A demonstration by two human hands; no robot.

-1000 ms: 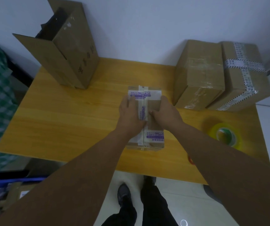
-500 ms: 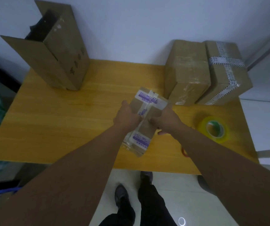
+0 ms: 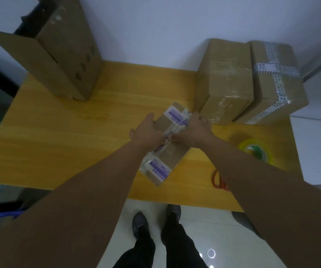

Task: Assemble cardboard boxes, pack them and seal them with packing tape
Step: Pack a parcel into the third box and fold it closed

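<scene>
Yellow counter against a white wall. Dead ahead on it, small taped box, long axis slanting near-left to far-right, far end just beside two sealed boxes. Gripped across its middle by left hand and right hand, thumbs meeting on the tape seam; neither nearer.

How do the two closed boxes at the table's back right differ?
The left box carries glossy clear tape; the right box carries white patterned tape crossed over its top. The left box sits further in; the right box sits at the table's right edge. Both are closed brown cardboard.
</scene>
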